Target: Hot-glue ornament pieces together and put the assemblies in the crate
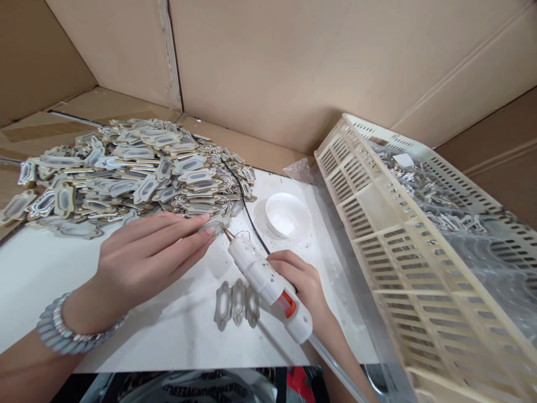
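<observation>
My right hand (300, 274) is wrapped round a white hot glue gun (262, 274), with a clear glue stick (335, 366) coming out of its back end. The gun's metal nozzle points up and left, at a small grey frame-shaped piece (212, 225) by the fingertips of my left hand (157, 252). Those fingers are closed on that piece, which they partly hide, at the front of a large heap of similar pieces (138, 162). Below the nozzle, three frame-shaped pieces (238, 304) lie side by side on the white work surface (168, 330).
A white bowl (288, 215) stands behind the glue gun, and a black cord (247, 207) runs beside it. On the right, a cream plastic crate (377, 246) holds small metallic parts and clear plastic. Cardboard walls (268, 67) enclose the back and sides.
</observation>
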Demonstrator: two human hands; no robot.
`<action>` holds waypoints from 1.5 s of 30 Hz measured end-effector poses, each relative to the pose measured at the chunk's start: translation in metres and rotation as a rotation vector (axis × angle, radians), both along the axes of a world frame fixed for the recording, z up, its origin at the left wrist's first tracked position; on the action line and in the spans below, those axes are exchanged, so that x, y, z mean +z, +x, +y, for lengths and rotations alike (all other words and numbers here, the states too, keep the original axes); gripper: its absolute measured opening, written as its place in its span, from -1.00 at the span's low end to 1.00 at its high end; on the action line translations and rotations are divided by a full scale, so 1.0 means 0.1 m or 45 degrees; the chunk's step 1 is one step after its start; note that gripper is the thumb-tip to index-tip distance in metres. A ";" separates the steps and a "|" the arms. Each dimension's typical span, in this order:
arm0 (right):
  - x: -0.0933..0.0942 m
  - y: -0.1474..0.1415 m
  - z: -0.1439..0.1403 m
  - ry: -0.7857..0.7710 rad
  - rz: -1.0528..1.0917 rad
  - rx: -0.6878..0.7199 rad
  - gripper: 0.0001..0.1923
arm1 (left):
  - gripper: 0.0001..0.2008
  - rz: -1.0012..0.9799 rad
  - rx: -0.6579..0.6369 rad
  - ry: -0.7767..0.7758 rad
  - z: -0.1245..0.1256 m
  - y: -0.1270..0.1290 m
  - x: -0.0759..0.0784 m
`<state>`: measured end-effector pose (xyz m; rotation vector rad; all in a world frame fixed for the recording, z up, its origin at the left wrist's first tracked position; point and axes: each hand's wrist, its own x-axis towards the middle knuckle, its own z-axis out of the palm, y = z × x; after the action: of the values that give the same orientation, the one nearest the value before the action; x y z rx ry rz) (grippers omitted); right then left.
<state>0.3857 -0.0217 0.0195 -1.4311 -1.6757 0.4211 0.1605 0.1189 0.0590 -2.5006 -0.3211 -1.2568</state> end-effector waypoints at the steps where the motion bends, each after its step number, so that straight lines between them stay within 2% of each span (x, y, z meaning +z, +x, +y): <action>1: 0.01 0.00 0.00 0.011 0.006 0.003 -0.83 | -0.84 -0.007 0.008 -0.001 0.00 0.00 0.00; 7: 0.08 0.01 0.00 -0.029 0.010 -0.002 -0.84 | -0.82 0.003 -0.003 0.014 0.02 -0.02 -0.02; 11: 0.03 0.01 0.01 -0.004 0.036 -0.104 -0.85 | -0.82 0.000 -0.022 -0.059 0.01 -0.02 -0.04; 13: 0.02 0.01 0.01 0.017 0.041 -0.176 -0.90 | -0.86 -0.011 -0.056 -0.222 -0.03 0.00 -0.05; 16: 0.07 0.01 0.02 -0.017 0.117 -0.260 -0.97 | -0.95 -0.061 -0.061 -0.620 -0.14 0.07 -0.08; 18: 0.13 -0.01 0.02 -0.071 0.215 -0.258 -0.84 | -0.96 -0.117 -0.067 -0.847 -0.23 0.13 -0.10; 21: 0.21 -0.04 0.00 -0.200 0.385 -0.203 -0.65 | -0.88 -0.175 -0.140 -1.047 -0.40 0.23 -0.13; 24: 0.23 -0.07 -0.03 -0.360 0.559 -0.185 -0.54 | -0.88 -0.144 -0.192 -1.208 -0.55 0.33 -0.13; 28: 0.21 -0.09 -0.07 -0.411 0.683 -0.138 -0.49 | -0.88 -0.137 -0.205 -1.425 -0.67 0.39 -0.13; 30: 0.19 -0.08 -0.07 -0.387 0.729 -0.079 -0.52 | -0.83 -0.177 -0.233 -1.628 -0.67 0.40 -0.13; 32: 0.17 -0.05 -0.07 -0.381 0.742 -0.006 -0.52 | -0.74 -0.224 -0.302 -1.924 -0.66 0.41 -0.12; 36: 0.13 -0.01 -0.08 -0.441 0.796 0.078 -0.50 | -0.65 -0.318 -0.491 -2.696 -0.63 0.47 -0.05; 38: 0.14 -0.02 -0.08 -0.503 0.910 0.131 -0.50 | -0.66 -0.333 -0.609 -3.079 -0.64 0.50 -0.02; 40: 0.14 -0.04 -0.09 -0.564 1.048 0.212 -0.51 | -0.72 -0.330 -0.742 -3.381 -0.64 0.52 -0.03; 42: 0.15 -0.05 -0.09 -0.600 1.130 0.281 -0.53 | -0.76 -0.337 -0.845 -3.570 -0.65 0.51 -0.06; 45: 0.14 -0.05 -0.09 -0.616 1.134 0.376 -0.56 | -0.77 -0.347 -0.960 -3.722 -0.66 0.49 -0.12</action>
<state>0.3803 -0.0311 0.0331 -1.0380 -1.0588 1.4647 0.2091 0.0526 0.0471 0.3909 0.4612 0.0705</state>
